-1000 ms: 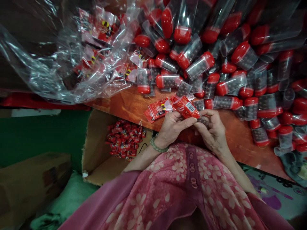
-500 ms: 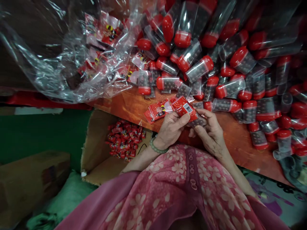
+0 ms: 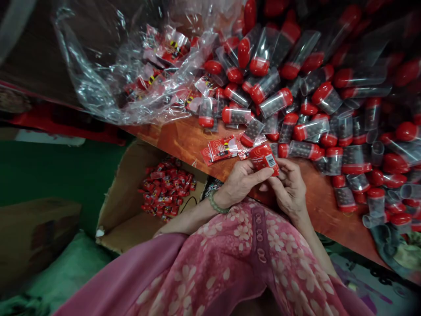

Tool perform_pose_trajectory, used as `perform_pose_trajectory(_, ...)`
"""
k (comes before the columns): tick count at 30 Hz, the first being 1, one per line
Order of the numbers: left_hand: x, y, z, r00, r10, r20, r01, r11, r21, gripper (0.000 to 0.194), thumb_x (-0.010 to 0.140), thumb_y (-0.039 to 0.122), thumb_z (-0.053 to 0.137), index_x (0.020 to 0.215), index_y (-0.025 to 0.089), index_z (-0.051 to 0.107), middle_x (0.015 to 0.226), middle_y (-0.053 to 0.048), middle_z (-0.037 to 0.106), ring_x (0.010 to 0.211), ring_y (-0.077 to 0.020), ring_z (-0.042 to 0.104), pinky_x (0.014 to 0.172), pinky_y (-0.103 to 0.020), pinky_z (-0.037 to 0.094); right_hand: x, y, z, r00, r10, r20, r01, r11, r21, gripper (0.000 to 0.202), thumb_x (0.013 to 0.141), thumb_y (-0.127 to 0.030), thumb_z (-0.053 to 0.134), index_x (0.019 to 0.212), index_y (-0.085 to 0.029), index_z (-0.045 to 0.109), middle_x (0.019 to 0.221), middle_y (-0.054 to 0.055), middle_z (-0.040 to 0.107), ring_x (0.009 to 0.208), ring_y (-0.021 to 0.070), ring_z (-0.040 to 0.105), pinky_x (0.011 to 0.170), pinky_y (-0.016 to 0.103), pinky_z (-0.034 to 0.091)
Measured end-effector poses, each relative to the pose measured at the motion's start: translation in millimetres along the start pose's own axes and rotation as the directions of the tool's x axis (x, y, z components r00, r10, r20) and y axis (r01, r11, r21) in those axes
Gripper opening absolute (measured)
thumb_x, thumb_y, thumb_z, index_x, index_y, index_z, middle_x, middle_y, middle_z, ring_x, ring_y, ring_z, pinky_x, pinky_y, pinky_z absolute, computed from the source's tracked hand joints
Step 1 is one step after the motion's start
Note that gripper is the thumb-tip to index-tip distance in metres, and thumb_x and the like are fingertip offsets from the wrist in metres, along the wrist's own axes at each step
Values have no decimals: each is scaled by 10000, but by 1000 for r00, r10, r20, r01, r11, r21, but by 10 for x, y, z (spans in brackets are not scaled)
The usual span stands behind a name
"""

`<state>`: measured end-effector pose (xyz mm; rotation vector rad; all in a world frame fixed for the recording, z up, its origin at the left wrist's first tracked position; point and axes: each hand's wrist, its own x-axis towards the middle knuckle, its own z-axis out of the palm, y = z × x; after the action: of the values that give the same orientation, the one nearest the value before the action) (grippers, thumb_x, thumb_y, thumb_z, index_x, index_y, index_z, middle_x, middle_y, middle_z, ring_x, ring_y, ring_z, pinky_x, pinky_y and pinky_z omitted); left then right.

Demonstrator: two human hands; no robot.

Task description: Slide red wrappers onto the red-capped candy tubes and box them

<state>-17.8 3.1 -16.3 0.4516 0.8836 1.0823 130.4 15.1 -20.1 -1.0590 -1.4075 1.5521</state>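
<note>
Both hands meet above the table's front edge around a red printed packet (image 3: 265, 159) with a white barcode. My left hand (image 3: 241, 181), a green bead bracelet at its wrist, pinches the packet's lower left side with the thumb on top. My right hand (image 3: 289, 186) has thumb and fingers closed at its lower right corner. Whatever lies inside or behind the packet is hidden. Just left of it, flat red packets (image 3: 221, 150) overlap on the orange-brown table (image 3: 174, 138). Behind the hands lie clear tubes with red caps and dark beads (image 3: 238, 115).
A large heap of red-capped tubes (image 3: 358, 158) covers the table's back and right. Clear plastic film (image 3: 108, 98) with red packets lies at the back left. Below the table edge, an open cardboard box (image 3: 121, 184) holds many small red packs (image 3: 167, 188).
The red packet now covers the dark-beaded piece that showed between my hands, and it sits more upright. The whole view has shifted slightly.
</note>
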Motion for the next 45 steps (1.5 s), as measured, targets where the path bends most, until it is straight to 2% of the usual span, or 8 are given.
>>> perform_pose_trajectory(10, -116, 166, 65, 998, -44, 45, 38, 990, 139, 463, 752, 573, 812, 708, 136, 667, 610, 7, 604, 556, -82, 516, 545, -214, 411, -85, 124, -38, 981, -172, -87, 163, 981, -102, 275, 929, -435, 730, 1132, -279, 629, 850, -10, 772, 446, 129, 677, 437, 256, 595)
perform_pose_trajectory(17, -665, 295, -510, 979, 83, -184, 8, 895, 446, 330, 807, 458, 799, 974, 175, 823, 1017, -83, 820, 924, -219, 742, 871, -317, 576, -26, -64, -43, 942, -179, 282, 284, 874, -395, 339, 954, -291, 709, 1289, -251, 675, 957, 33, 819, 769, 164, 786, 730, 287, 655)
perform_pose_trajectory(22, -1623, 298, -1425, 785, 373, -495, 46, 762, 646, 167, 840, 409, 776, 1005, 396, 800, 831, 92, 802, 638, -170, 652, 550, -277, 471, 130, -107, -32, 886, -342, 312, 463, 676, -573, 168, 973, -200, 663, 1124, -221, 734, 956, 59, 790, 842, 187, 737, 777, 322, 607)
perform_pose_trajectory(27, -2163, 376, -1988, 576, 724, -380, 96, 401, 911, 324, 654, 247, 931, 877, 322, 708, 419, 119, 362, 452, -95, 457, 486, -228, 233, 362, -59, 43, 854, -350, 384, 506, 388, -770, 184, 998, -249, 624, 1137, -203, 735, 1065, 115, 747, 953, 252, 643, 844, 410, 544)
perform_pose_trajectory(29, -2073, 399, -1945, 548, 759, -352, 197, 292, 936, 406, 677, 319, 919, 1024, 337, 711, 521, 118, 522, 484, -114, 500, 511, -236, 351, 442, -30, 81, 865, -296, 406, 484, 277, -830, 208, 1008, -256, 603, 1163, -203, 733, 1095, 121, 734, 992, 271, 610, 854, 428, 515)
perform_pose_trajectory(31, -1825, 401, -1758, 619, 713, -329, 331, 143, 933, 451, 789, 398, 826, 1214, 335, 691, 818, 68, 762, 550, -157, 606, 598, -318, 528, 505, 7, 112, 879, -232, 417, 461, 188, -867, 220, 1013, -263, 593, 1168, -197, 735, 1117, 125, 724, 1016, 287, 585, 851, 434, 488)
perform_pose_trajectory(38, -642, 312, -1000, 685, 712, 157, -84, -137, 987, 334, 973, 362, 652, 1248, 179, 698, 1323, -112, 740, 1271, -251, 693, 1094, -445, 587, 531, 92, 141, 893, -171, 415, 437, 122, -891, 247, 1036, -282, 550, 1179, -198, 733, 1156, 126, 725, 1048, 293, 545, 848, 440, 405)
perform_pose_trajectory(45, -107, 130, -1088, 711, 605, 358, -259, -249, 933, 307, 1017, 228, 558, 1289, 148, 675, 1423, -150, 673, 1411, -272, 588, 1160, -483, 543, 388, -15, 40, 899, -185, 397, 431, 213, -877, 250, 1029, -252, 555, 1227, -183, 692, 1182, 130, 725, 1078, 294, 561, 897, 449, 412)
